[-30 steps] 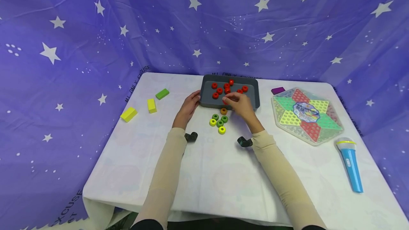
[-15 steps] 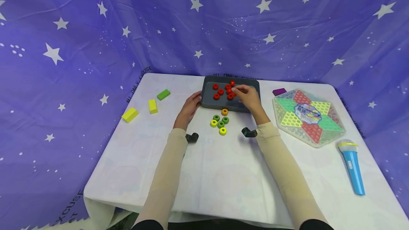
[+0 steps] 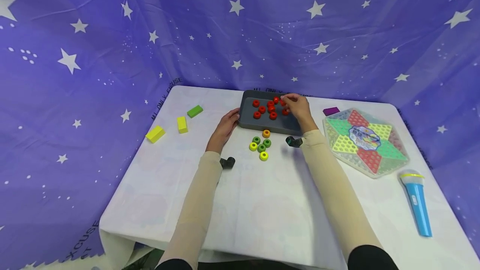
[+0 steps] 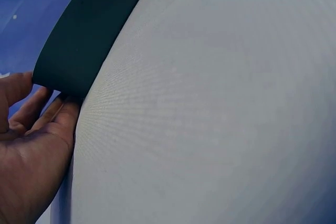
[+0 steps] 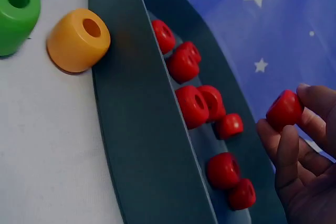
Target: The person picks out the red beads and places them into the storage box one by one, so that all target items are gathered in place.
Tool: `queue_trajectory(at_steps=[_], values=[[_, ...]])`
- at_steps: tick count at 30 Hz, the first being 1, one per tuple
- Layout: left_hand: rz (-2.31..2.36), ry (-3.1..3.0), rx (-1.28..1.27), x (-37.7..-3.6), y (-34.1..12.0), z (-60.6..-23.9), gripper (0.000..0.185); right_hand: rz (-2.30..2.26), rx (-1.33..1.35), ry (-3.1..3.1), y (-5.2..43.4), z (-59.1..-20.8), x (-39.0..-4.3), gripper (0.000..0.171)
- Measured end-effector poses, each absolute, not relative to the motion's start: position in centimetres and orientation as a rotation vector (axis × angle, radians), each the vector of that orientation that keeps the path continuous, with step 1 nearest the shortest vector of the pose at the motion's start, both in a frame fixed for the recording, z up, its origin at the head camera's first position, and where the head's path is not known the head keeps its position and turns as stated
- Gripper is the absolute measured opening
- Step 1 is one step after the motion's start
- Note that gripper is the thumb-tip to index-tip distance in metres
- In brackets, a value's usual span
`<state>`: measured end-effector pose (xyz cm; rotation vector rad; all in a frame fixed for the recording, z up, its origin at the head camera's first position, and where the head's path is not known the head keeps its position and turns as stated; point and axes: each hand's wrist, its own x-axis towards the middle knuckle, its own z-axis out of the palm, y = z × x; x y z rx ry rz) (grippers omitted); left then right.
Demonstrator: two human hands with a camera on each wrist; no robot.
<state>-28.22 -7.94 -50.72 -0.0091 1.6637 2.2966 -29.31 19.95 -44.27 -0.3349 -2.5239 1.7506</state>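
**Inspector:** Head view, centre of frame: the right hand [image 3: 297,107] is over the far right part of the dark grey tray [image 3: 248,121]. State of grip?

**Assistant:** Right wrist view confirms it. Fingertips [image 5: 315,103] pinch one red bead [image 5: 284,109] at the right edge of the frame, held above the tray floor and apart from the other beads.

**Inspector:** Contents of the tray?

**Assistant:** Loose red beads [image 5: 195,104] lie scattered on its floor, several touching one another. An orange bead [image 5: 79,40] rests on the white tablecloth [image 3: 262,203] against the tray's outer wall, upper left in the right wrist view.

**Inspector:** Left hand [image 3: 225,126]?

**Assistant:** Left wrist view, lower left: relaxed fingers [image 4: 37,109] rest against the tray's corner [image 4: 79,51]. It holds nothing.

**Inspector:** Surroundings in the head view?

**Assistant:** Green and yellow beads [image 3: 260,147] cluster just below the tray. Two yellow blocks [image 3: 168,128] and a green block [image 3: 195,111] sit at centre left. A purple block [image 3: 331,111], a hexagonal game board [image 3: 365,141] and a blue toy microphone [image 3: 415,201] occupy the right side.
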Motion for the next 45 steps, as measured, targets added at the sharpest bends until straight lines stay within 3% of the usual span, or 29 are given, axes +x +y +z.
queue_trajectory(at_steps=[14,25,45], values=[[2.272,1.674,0.004,-27.9,-7.6,-50.9,0.043,1.647,-0.412,-2.59,20.5,-45.9,-31.0,0.034],[2.262,1.681,0.025,-28.0,-7.3,-50.6,0.042,1.11,-0.285,-2.75,20.0,-46.2,-31.1,0.029],[2.27,1.688,0.009,-28.4,-8.4,-50.9,0.043,1.161,-0.213,-2.57,20.0,-47.1,-30.9,0.033]])
